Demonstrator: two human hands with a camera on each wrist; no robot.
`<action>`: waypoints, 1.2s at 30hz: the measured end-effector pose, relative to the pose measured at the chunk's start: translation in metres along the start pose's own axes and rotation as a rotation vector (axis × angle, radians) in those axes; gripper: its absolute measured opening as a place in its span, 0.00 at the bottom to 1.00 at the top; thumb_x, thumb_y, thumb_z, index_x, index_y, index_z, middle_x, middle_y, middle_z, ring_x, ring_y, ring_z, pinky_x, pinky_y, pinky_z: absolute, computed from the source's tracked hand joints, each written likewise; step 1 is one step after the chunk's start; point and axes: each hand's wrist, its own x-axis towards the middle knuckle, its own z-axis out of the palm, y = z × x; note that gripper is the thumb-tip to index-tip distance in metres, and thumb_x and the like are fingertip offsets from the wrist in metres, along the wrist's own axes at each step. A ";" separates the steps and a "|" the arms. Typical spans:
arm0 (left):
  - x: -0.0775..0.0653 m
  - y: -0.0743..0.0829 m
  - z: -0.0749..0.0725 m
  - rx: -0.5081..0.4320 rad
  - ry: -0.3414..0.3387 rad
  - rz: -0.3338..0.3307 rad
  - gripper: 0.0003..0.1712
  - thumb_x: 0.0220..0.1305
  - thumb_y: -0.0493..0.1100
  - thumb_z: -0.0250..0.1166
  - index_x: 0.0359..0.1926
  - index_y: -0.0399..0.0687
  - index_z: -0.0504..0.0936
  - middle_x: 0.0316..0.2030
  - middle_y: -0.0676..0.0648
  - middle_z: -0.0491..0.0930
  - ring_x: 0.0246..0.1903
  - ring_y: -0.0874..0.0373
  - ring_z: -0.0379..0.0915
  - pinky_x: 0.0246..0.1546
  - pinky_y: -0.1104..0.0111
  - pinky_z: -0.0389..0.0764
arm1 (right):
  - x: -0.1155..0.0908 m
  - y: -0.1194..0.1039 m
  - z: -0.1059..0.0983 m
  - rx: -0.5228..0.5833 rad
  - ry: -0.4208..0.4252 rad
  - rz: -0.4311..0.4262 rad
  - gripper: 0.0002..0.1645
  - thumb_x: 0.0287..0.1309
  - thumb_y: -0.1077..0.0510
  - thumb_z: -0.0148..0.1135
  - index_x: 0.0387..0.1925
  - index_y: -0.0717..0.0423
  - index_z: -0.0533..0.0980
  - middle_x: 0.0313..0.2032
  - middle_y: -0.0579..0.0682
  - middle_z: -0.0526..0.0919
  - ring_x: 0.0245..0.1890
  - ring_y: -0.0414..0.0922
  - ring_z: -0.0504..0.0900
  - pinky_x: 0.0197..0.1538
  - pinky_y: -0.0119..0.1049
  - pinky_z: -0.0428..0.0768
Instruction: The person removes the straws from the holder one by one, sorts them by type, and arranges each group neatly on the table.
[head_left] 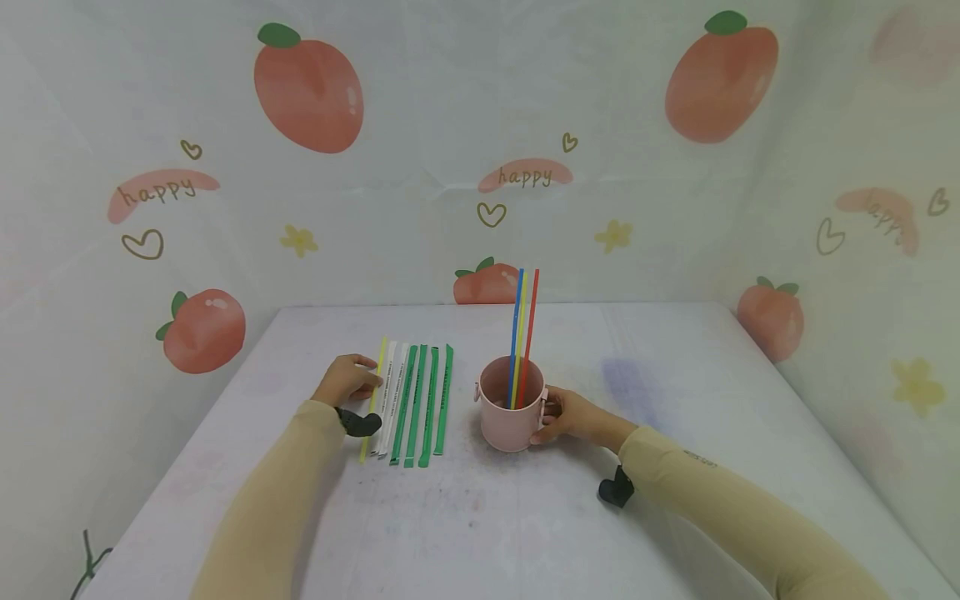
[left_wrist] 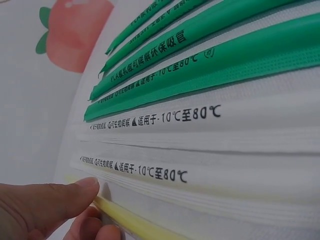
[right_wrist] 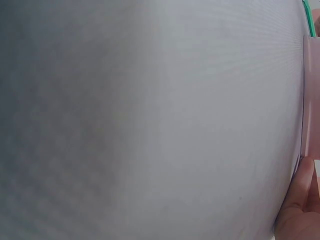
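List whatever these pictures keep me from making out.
- Head view: lower ends of the slim blue, yellow and red straws, hidden by the front wall of the round pink bucket.
- Head view: print on the long green-wrapped straws, too small.
- Right wrist view: most of the bucket, cut off by the right edge.

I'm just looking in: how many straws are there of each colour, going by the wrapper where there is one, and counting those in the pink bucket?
Green wrapped straws: 4
White wrapped straws: 2
Yellow straws: 2, one at the left hand, one in the pink bucket
Blue straw: 1
Red straw: 1
Total: 10
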 end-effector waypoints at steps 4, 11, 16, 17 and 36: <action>0.004 -0.002 -0.001 -0.006 -0.005 -0.009 0.28 0.58 0.36 0.68 0.60 0.36 0.72 0.35 0.45 0.77 0.28 0.60 0.73 0.26 0.75 0.80 | 0.001 0.001 0.000 0.006 -0.003 -0.003 0.47 0.45 0.67 0.75 0.66 0.65 0.63 0.60 0.60 0.73 0.59 0.49 0.73 0.65 0.41 0.72; 0.001 0.000 -0.004 -0.037 -0.019 -0.010 0.28 0.60 0.38 0.67 0.61 0.37 0.71 0.32 0.46 0.76 0.26 0.61 0.72 0.26 0.74 0.80 | -0.001 -0.001 0.000 0.012 -0.005 0.009 0.48 0.45 0.67 0.75 0.67 0.64 0.62 0.62 0.60 0.72 0.61 0.51 0.72 0.66 0.42 0.71; -0.009 0.012 -0.009 -0.093 -0.063 0.078 0.30 0.65 0.39 0.63 0.65 0.36 0.67 0.47 0.39 0.76 0.41 0.53 0.76 0.41 0.68 0.82 | 0.000 -0.001 0.000 0.013 -0.001 0.013 0.47 0.45 0.67 0.75 0.67 0.64 0.62 0.61 0.59 0.73 0.59 0.49 0.72 0.65 0.41 0.72; -0.012 0.015 -0.010 -0.102 -0.079 0.107 0.31 0.66 0.39 0.63 0.66 0.35 0.65 0.52 0.36 0.74 0.46 0.49 0.75 0.45 0.66 0.82 | 0.000 0.000 0.000 0.012 0.000 0.013 0.47 0.45 0.67 0.75 0.67 0.64 0.62 0.60 0.59 0.73 0.59 0.49 0.73 0.64 0.40 0.73; -0.088 0.127 0.033 -0.255 -0.216 0.539 0.24 0.65 0.37 0.63 0.61 0.40 0.72 0.49 0.38 0.76 0.45 0.53 0.78 0.51 0.60 0.82 | 0.001 0.002 -0.002 0.036 -0.007 0.010 0.48 0.44 0.67 0.75 0.67 0.65 0.62 0.59 0.59 0.74 0.57 0.47 0.73 0.63 0.39 0.73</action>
